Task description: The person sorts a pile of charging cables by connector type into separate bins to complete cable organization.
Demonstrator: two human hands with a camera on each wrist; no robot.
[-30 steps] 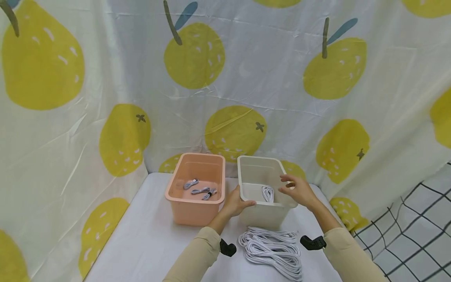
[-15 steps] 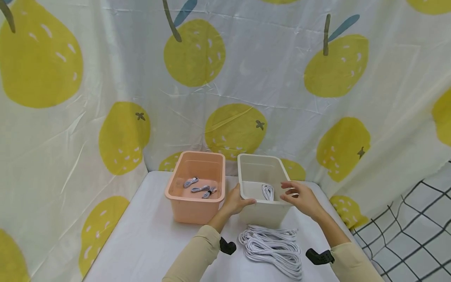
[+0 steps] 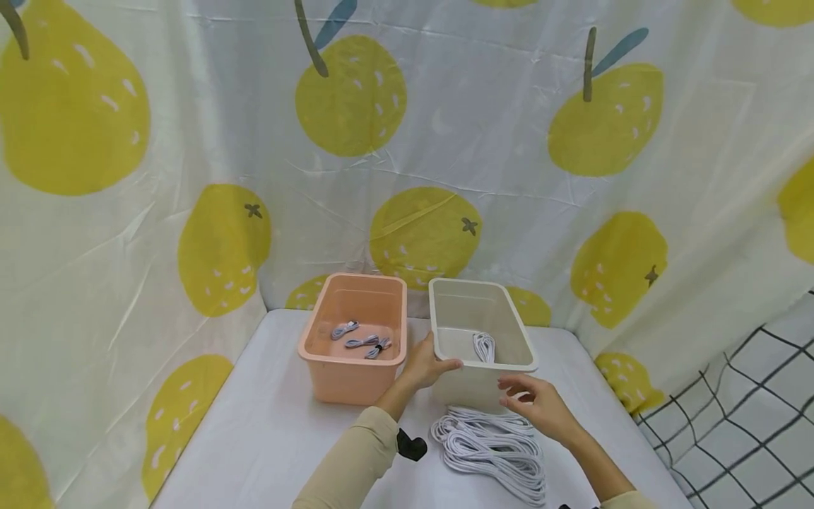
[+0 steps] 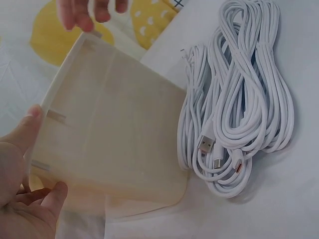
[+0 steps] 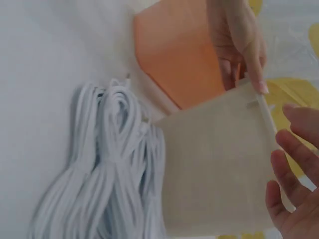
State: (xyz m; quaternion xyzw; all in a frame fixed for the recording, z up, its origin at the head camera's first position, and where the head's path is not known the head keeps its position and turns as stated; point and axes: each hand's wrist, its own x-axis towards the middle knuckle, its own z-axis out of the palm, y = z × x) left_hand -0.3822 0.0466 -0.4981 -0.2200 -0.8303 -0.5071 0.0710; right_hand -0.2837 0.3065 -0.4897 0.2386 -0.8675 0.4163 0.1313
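A cream plastic bin [image 3: 467, 385] stands upright on the table, with one coiled white cable [image 3: 485, 347] inside. My left hand [image 3: 425, 364] grips its front left corner, thumb over the rim; the left wrist view shows the fingers curled at that edge. In front of the bin lies a pile of long white cables [image 3: 490, 456], bundled in loops. USB-type plugs [image 4: 205, 143] show at the pile's end in the left wrist view. My right hand [image 3: 537, 406] hovers between bin and pile, fingers loosely bent and holding nothing.
Left of the cream bin stands a peach-coloured bin [image 3: 350, 382] with 3 short grey cables [image 3: 362, 342] in it. A white cloth [image 3: 254, 438] covers the table. Behind hangs a fruit-print curtain [image 3: 509, 127]; black wire mesh [image 3: 738, 417] is at the right.
My right hand has come out from over the cream bin's right side, moving down and toward me to the front of it. My left hand keeps its hold on the corner.
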